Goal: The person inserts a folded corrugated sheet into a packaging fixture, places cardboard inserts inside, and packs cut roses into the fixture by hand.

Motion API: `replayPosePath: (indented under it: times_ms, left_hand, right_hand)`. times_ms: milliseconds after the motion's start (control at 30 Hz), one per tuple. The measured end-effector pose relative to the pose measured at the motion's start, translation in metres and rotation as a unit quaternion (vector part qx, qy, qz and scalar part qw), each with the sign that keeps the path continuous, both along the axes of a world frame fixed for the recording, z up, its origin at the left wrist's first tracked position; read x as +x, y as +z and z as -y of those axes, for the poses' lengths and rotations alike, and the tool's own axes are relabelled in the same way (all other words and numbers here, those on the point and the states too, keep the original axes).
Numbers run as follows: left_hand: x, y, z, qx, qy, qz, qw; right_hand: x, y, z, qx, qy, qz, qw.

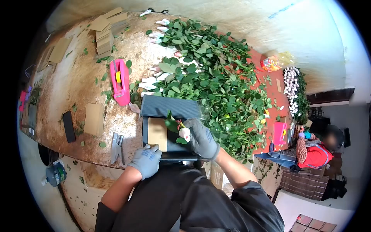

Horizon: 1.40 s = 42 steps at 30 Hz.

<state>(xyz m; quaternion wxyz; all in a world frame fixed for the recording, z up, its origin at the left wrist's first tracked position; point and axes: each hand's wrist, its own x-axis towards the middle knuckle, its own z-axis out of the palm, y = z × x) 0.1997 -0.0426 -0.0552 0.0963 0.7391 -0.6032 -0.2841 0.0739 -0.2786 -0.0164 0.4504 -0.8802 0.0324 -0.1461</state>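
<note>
In the head view my right hand (203, 139), in a grey glove, is closed on a rose (184, 134) with a pale pinkish-white bloom and a few green leaves. It holds the flower over a black box (179, 155). Inside that box lies a piece of brown cardboard (157, 133). A ribbed dark panel (170, 107) forms its far side. My left hand (147, 160), gloved too, has its fingers curled over the box's near left corner, fingertips touching the cardboard. The rose's lower stem is hidden behind my right hand.
Leafy roses (208, 77) with wrapped heads cover the table's right side. A pink tape dispenser (119, 82), a grey stapler (117, 149), a dark bar (68, 126) and cardboard sheets (94, 119) lie to the left. A person in red (317, 155) stands far right.
</note>
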Motion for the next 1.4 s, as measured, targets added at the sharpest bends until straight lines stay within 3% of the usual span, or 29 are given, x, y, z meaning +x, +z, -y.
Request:
replayPosePath:
  times_ms: [300, 400, 433, 500, 700, 767, 800, 833, 900, 933, 1067, 1167, 1400]
  left_hand:
    - [0.001, 0.004, -0.001, 0.015, 0.001, -0.014, 1.0]
    - [0.001, 0.004, -0.002, -0.002, -0.007, -0.006, 1.0]
    - [0.002, 0.006, 0.0, 0.008, -0.011, -0.002, 1.0]
    - [0.002, 0.009, 0.002, 0.037, -0.013, -0.011, 0.999]
    - [0.014, 0.015, -0.005, 0.04, -0.026, -0.037, 0.998]
    - [0.03, 0.022, -0.01, -0.04, 0.038, -0.22, 0.974]
    - [0.035, 0.023, -0.012, -0.027, 0.123, -0.296, 0.947]
    - [0.041, 0.025, -0.013, -0.023, 0.123, -0.297, 0.947]
    - [0.054, 0.029, -0.011, -0.002, 0.194, -0.169, 0.966]
    - [0.059, 0.03, -0.008, 0.007, 0.169, -0.128, 0.977]
    - [0.066, 0.008, 0.0, 0.118, 0.117, -0.143, 0.976]
    - [0.07, 0.0, 0.003, 0.104, 0.067, -0.127, 0.984]
    - [0.095, -0.002, -0.033, 0.011, 0.078, -0.099, 0.992]
  right_hand:
    - [-0.001, 0.009, -0.008, -0.032, -0.039, 0.008, 0.999]
    - [0.009, 0.009, -0.024, -0.069, -0.035, -0.125, 0.989]
    - [0.013, -0.009, -0.029, -0.11, -0.02, -0.11, 0.988]
    - [0.021, -0.037, -0.042, -0.136, 0.024, -0.22, 0.966]
    - [0.036, -0.059, -0.05, -0.141, 0.095, -0.261, 0.95]
    - [0.038, -0.044, -0.048, -0.161, 0.153, -0.333, 0.916]
    - [0.035, -0.046, -0.049, -0.169, 0.158, -0.319, 0.919]
    - [0.035, -0.048, -0.049, -0.165, 0.158, -0.32, 0.92]
    - [0.036, -0.053, -0.048, -0.128, 0.188, -0.32, 0.92]
    - [0.036, -0.054, -0.048, -0.125, 0.192, -0.319, 0.92]
    - [0.038, -0.053, -0.049, -0.113, 0.203, -0.32, 0.919]
    - [0.036, -0.056, -0.048, -0.105, 0.195, -0.328, 0.918]
    - [0.039, -0.057, -0.048, -0.112, 0.197, -0.327, 0.917]
